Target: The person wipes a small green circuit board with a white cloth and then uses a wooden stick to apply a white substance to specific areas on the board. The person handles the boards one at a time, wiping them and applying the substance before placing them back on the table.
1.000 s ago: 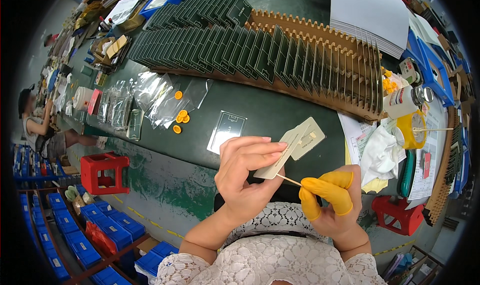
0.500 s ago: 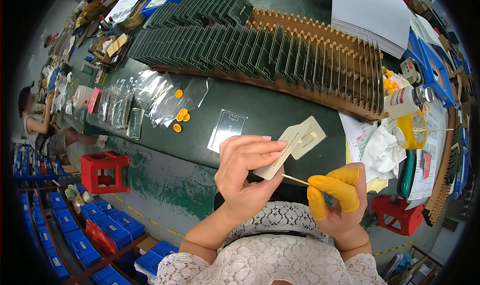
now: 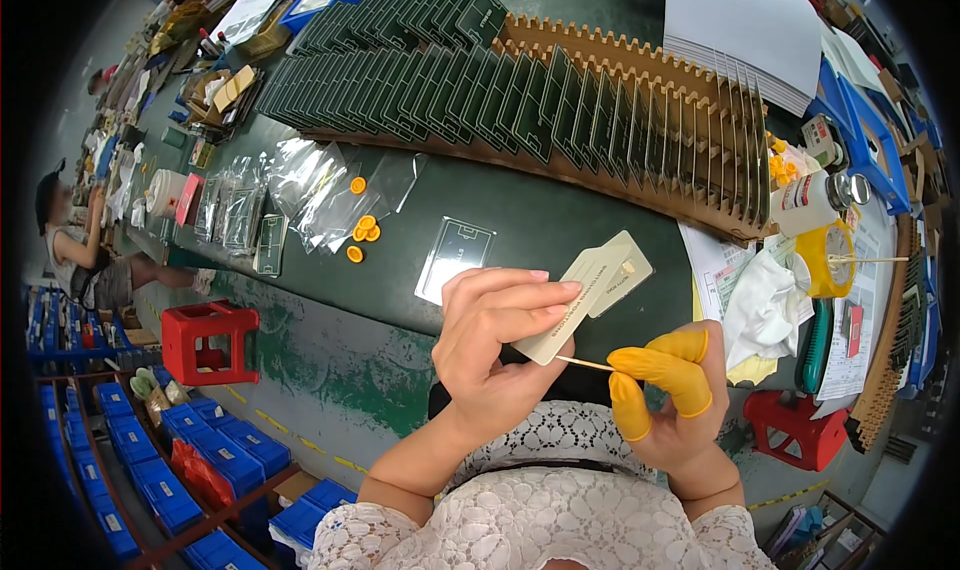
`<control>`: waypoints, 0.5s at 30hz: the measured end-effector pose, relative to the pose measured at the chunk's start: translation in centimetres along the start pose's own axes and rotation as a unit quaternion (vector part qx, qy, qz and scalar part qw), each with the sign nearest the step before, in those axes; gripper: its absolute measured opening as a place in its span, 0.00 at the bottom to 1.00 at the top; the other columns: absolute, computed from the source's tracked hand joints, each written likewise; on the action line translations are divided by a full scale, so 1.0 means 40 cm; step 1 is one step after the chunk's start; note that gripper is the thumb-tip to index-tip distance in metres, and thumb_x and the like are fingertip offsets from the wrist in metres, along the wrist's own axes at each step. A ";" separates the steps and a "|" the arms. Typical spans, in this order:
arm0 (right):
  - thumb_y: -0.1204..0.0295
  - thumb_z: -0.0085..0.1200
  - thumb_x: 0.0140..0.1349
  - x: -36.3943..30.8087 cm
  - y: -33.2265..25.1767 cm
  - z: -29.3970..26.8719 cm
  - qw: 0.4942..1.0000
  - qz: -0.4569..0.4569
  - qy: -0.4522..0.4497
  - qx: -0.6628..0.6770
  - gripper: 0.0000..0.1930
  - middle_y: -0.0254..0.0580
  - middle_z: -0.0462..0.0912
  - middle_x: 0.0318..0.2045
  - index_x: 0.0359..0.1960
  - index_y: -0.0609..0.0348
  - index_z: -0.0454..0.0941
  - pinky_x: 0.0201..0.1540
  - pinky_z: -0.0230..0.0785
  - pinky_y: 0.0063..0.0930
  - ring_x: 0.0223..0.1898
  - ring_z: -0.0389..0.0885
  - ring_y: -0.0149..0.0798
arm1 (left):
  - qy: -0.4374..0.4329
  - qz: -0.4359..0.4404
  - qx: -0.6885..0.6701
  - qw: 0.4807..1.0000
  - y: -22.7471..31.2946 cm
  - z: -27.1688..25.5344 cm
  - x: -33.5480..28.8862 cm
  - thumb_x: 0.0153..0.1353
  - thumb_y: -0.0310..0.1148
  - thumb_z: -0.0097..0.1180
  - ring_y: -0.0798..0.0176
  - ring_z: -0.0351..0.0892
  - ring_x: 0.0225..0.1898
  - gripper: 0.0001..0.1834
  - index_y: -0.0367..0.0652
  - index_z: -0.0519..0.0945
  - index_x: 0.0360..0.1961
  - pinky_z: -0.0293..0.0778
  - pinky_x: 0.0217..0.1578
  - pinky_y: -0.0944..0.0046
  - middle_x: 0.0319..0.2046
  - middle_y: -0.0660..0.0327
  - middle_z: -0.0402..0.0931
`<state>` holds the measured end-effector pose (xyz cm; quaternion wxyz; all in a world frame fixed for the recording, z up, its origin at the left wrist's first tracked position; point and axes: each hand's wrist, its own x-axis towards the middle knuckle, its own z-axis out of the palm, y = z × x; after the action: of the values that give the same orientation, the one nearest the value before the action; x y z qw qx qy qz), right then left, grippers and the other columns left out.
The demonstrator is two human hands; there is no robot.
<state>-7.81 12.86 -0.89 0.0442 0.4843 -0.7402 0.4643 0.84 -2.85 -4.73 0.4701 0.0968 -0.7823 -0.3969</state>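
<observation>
My left hand (image 3: 490,345) is closed round a cream-coloured flat card (image 3: 568,315) with small dark print. A second cream plate with a small cut-out (image 3: 628,272) overlaps its far end; whether the two are joined I cannot tell. Yellow finger cots cover the thumb and some fingers of my right hand (image 3: 680,395). It pinches a thin wooden stick (image 3: 586,364), whose tip reaches the card's near edge beside my left thumb. Just beyond my left hand, a dark green card with white lines (image 3: 456,255) lies on the green table (image 3: 390,290).
Slotted wooden racks (image 3: 640,200) hold rows of dark green plates. Orange finger cots (image 3: 366,228) and clear bags (image 3: 310,200) lie left. At right are a clear bottle (image 3: 808,205), a white cloth (image 3: 762,308) and a yellow tape roll (image 3: 828,260). Another person (image 3: 80,240) sits far left.
My right hand has shifted slightly left, bringing the stick's tip against the card's near edge. The card in my left hand has tilted a little, so its print shows more clearly.
</observation>
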 end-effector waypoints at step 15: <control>0.73 0.70 0.48 -0.001 0.005 0.003 1.000 -0.004 0.004 0.001 0.17 0.33 0.76 0.31 0.41 0.51 0.82 0.33 0.60 0.31 0.28 0.70 0.38 | -0.007 0.006 -0.005 1.000 -0.001 -0.002 0.000 0.41 0.19 0.70 0.55 0.82 0.43 0.18 0.45 0.78 0.34 0.69 0.49 0.59 0.40 0.62 0.86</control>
<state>-7.91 12.82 -1.11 0.0489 0.4856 -0.7377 0.4665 0.90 -2.93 -4.74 0.4679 0.0868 -0.7841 -0.3984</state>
